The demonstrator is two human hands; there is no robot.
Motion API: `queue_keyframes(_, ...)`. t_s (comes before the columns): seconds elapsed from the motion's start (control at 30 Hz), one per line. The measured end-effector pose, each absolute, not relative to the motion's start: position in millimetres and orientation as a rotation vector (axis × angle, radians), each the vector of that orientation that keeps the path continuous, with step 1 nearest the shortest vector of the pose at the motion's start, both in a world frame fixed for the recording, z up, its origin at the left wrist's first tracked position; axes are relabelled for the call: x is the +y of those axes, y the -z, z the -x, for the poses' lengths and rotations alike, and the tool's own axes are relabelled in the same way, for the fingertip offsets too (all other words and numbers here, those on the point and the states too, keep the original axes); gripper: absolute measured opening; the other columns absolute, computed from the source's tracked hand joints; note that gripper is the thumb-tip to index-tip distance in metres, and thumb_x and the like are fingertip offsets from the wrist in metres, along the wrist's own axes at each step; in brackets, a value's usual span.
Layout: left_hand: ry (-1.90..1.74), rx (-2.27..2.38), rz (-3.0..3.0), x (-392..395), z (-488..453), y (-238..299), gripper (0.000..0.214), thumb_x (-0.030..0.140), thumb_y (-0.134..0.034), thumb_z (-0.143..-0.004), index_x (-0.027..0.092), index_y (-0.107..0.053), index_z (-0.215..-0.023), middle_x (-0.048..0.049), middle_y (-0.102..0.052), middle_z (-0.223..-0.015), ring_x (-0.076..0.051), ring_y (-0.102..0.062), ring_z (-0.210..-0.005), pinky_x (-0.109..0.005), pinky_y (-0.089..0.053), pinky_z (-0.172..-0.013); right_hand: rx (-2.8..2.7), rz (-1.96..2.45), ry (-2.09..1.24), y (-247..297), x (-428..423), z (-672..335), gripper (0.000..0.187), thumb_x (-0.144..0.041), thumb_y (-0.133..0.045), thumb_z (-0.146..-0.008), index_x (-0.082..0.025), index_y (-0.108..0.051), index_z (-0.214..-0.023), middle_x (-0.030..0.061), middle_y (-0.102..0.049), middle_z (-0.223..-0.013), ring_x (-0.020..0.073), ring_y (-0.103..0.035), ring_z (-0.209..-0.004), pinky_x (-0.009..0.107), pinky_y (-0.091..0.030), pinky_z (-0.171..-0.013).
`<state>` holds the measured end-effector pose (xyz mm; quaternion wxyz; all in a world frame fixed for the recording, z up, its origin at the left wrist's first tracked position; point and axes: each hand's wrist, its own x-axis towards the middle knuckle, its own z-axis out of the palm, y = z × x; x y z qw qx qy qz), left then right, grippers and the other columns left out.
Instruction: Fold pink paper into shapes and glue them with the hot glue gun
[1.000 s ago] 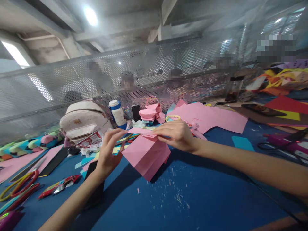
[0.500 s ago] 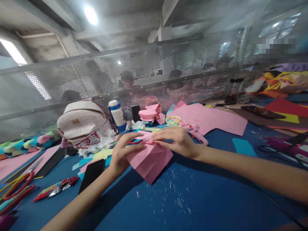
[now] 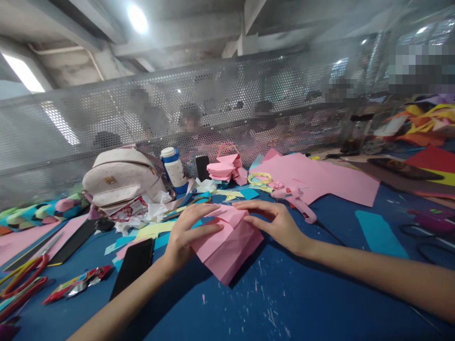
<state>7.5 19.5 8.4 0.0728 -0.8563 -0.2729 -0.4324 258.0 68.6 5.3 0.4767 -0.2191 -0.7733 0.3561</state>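
Over the desk [image 3: 320, 303], we hold the folded pink paper [image 3: 225, 255] by its upper part, left hand [image 3: 181, 237] and right hand [image 3: 282, 227] gripping with narrowly parted fingers [image 3: 204, 230]; we should align edges before creasing.

Folded paper [image 3: 225, 251] pink; tabletop [image 3: 305, 303] blue; bottle [image 3: 174, 169] white and blue.

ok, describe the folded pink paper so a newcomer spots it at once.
On the near side of the blue table, find the left hand and right hand. The folded pink paper is between them, fingers at its upper part. Unlike the larger pink sheet lying beyond, it's creased into panels and hand-held.
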Motion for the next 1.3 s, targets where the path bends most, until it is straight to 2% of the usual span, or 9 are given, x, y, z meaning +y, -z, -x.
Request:
queue_keyframes(0.27,1.094,-0.834,2.617,7.1,-6.0,-26.9,0.032,0.023,-0.043,-0.099,0.031,-0.067,-0.118,-0.0041,-0.071,-0.118,-0.02,-0.065,-0.107,-0.043,-0.036,-0.104,-1.977,0.445,-0.703,-19.1,60.9,-263.6,0.018,-0.028,-0.065,-0.088,-0.028,-0.074,-0.104,0.0024,-0.074,-0.106,0.019,-0.069,-0.101,0.036,-0.056,-0.092)
queue_keyframes(0.43,1.061,-0.804,2.606,3.9,-8.4,-34.0,0.036,0.019,-0.044,-0.098,0.034,-0.063,-0.123,-0.0001,-0.072,-0.116,-0.019,-0.067,-0.1,-0.039,-0.035,-0.103,-2.176,0.274,-0.38,-24.2,62.6,-267.3,0.031,-0.024,-0.06,-0.092,-0.025,-0.064,-0.123,0.0049,-0.069,-0.12,0.0185,-0.062,-0.114,0.039,-0.051,-0.099)
queue_keyframes(0.6,1.078,-0.77,2.543,-3.1,-11.9,-32.3,0.038,0.019,-0.046,-0.097,0.034,-0.06,-0.129,-0.0027,-0.071,-0.116,-0.022,-0.064,-0.104,-0.04,-0.038,-0.099,-2.307,0.15,-0.114,-29.6,58.8,-270.1,0.037,-0.018,-0.053,-0.096,-0.02,-0.055,-0.132,0.0071,-0.068,-0.12,0.0185,-0.057,-0.119,0.04,-0.049,-0.098)
queue_keyframes(0.73,1.468,-1.022,2.31,-7.7,-19.8,-21.4,0.021,0.022,-0.057,-0.091,0.029,-0.072,-0.103,-0.0058,-0.066,-0.098,-0.021,-0.06,-0.09,-0.034,-0.046,-0.08,-2.289,0.143,-0.093,-28.6,58.1,-270.2,0.036,-0.018,-0.052,-0.096,-0.02,-0.055,-0.132,0.0062,-0.069,-0.118,0.0186,-0.059,-0.115,0.039,-0.051,-0.094)
queue_keyframes(0.8,1.732,-1.27,2.316,-6.6,-24.2,-18.7,0.009,0.022,-0.068,-0.083,0.024,-0.069,-0.091,-0.0025,-0.061,-0.084,-0.017,-0.057,-0.076,-0.028,-0.046,-0.068,-2.287,0.143,-0.097,-26.7,59.2,-270.1,0.035,-0.018,-0.053,-0.096,-0.02,-0.056,-0.131,0.0063,-0.069,-0.117,0.0188,-0.059,-0.115,0.039,-0.051,-0.094)
queue_keyframes(0.9,2.055,-1.744,2.5,-1.4,-27.7,-21.7,0.019,0.029,-0.076,-0.074,0.019,-0.06,-0.075,0.0029,-0.055,-0.064,-0.011,-0.049,-0.056,-0.021,-0.038,-0.051,-2.271,0.136,-0.093,-23.6,61.6,-270.1,0.034,-0.017,-0.055,-0.095,-0.018,-0.057,-0.129,0.0064,-0.07,-0.116,0.0184,-0.059,-0.113,0.037,-0.051,-0.094)
queue_keyframes(1.0,2.164,-2.216,2.681,4.1,-27.2,-26.8,0.039,0.046,-0.071,-0.078,0.014,-0.058,-0.058,0.0024,-0.051,-0.054,-0.007,-0.041,-0.047,-0.019,-0.028,-0.045,-2.258,0.141,-0.101,-20.9,63.4,-270.1,0.032,-0.017,-0.055,-0.095,-0.016,-0.059,-0.127,0.007,-0.07,-0.114,0.0177,-0.059,-0.112,0.037,-0.051,-0.094)
queue_keyframes(1.17,2.721,-2.78,2.433,3.1,-29.0,-29.6,0.034,0.046,-0.071,-0.078,0.013,-0.07,-0.084,-0.0039,-0.066,-0.072,-0.011,-0.058,-0.063,-0.018,-0.043,-0.057,-2.273,0.126,-0.113,-18.5,62.3,-269.4,0.028,-0.018,-0.051,-0.097,-0.013,-0.06,-0.124,0.008,-0.07,-0.113,0.0178,-0.059,-0.112,0.037,-0.052,-0.093)
queue_keyframes(1.3,2.58,-2.72,2.809,-3.5,-34.0,-33.1,0.026,0.032,-0.082,-0.071,0.012,-0.066,-0.076,0.0004,-0.06,-0.064,-0.006,-0.053,-0.052,-0.013,-0.037,-0.048,-2.288,0.103,-0.104,-18.3,59.1,-268.6,0.029,-0.018,-0.05,-0.098,-0.013,-0.06,-0.125,0.0085,-0.07,-0.113,0.0176,-0.059,-0.113,0.037,-0.052,-0.095)
